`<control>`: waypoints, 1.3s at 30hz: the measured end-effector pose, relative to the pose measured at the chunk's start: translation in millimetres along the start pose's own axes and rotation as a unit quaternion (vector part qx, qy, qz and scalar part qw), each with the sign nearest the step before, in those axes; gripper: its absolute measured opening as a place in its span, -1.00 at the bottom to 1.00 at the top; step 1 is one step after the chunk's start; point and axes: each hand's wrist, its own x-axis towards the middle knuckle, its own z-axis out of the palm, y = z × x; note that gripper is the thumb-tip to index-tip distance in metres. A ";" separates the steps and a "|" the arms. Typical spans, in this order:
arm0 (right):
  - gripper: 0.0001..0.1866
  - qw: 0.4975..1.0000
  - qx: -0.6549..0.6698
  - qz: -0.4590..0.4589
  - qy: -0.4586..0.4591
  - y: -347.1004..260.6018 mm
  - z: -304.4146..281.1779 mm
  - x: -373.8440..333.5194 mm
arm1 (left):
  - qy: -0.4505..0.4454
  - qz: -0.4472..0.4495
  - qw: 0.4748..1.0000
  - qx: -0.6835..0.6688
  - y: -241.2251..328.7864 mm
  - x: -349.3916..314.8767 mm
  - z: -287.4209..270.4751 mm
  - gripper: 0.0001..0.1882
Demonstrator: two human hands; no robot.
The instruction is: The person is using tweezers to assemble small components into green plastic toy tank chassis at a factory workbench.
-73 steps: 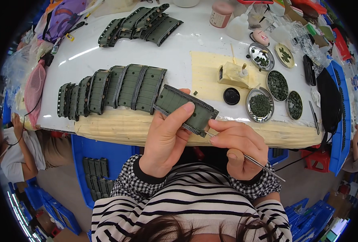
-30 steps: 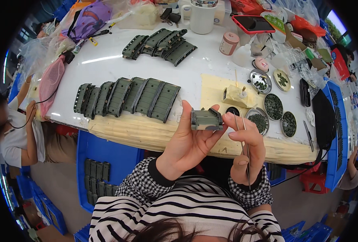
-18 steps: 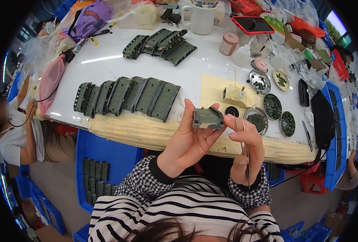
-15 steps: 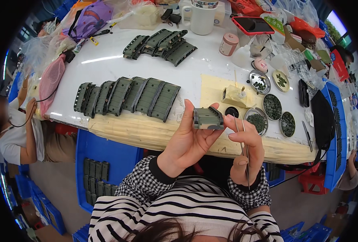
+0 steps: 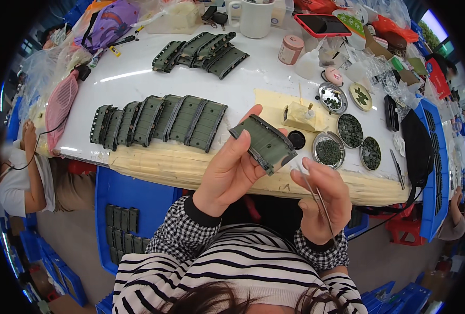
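My left hand (image 5: 223, 172) grips a curved, ribbed dark-green panel (image 5: 264, 142) above the table's front edge, thumb on its near-left side and fingers behind. Its broad face is turned up, tilted down to the right. In my right hand (image 5: 329, 196) is a pair of metal tweezers (image 5: 324, 213), its tips close to the panel's lower right corner; whether they touch, I cannot tell. Just beyond lie a round black cap (image 5: 296, 139), a yellowish block (image 5: 299, 120) and a round tin of small green pieces (image 5: 329, 152).
A row of similar curved panels (image 5: 206, 125) stands left, with a stack (image 5: 209, 49) behind. More dishes of small parts (image 5: 350, 131) sit right, near a black pen-like tool (image 5: 397, 168). A blue bin (image 5: 138, 183) holds panels below the table. A person (image 5: 33, 172) sits far left.
The panel has been turned in my left hand, so its broad face shows and it slants down to the right. My right hand with the tweezers has shifted slightly down and right.
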 end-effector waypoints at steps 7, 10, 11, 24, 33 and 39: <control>-0.55 0.984 -0.104 -0.115 -0.091 -8.1 -12.8 9.0 | -0.014 0.007 0.999 0.050 2.7 -0.4 4.1 -0.26; -0.54 0.985 -0.080 -0.105 -0.110 -12.0 -12.3 10.7 | -0.015 0.006 0.998 0.054 1.9 -0.6 5.3 -0.24; -0.54 0.986 -0.070 -0.101 -0.116 -12.5 -11.9 10.8 | -0.016 0.005 0.998 0.054 2.0 -0.6 5.3 -0.24; -0.59 0.984 -0.087 -0.099 -0.117 -12.6 -8.7 13.1 | -0.022 0.012 0.999 0.044 2.9 -0.9 2.8 -0.19; -0.60 0.983 -0.088 -0.102 -0.121 -10.5 -8.4 15.5 | -0.007 0.010 0.999 0.042 3.3 -0.8 3.3 -0.17; -0.67 0.986 -0.074 -0.094 -0.115 -7.6 -8.7 15.0 | -0.004 0.021 0.998 0.057 1.9 0.0 2.4 -0.14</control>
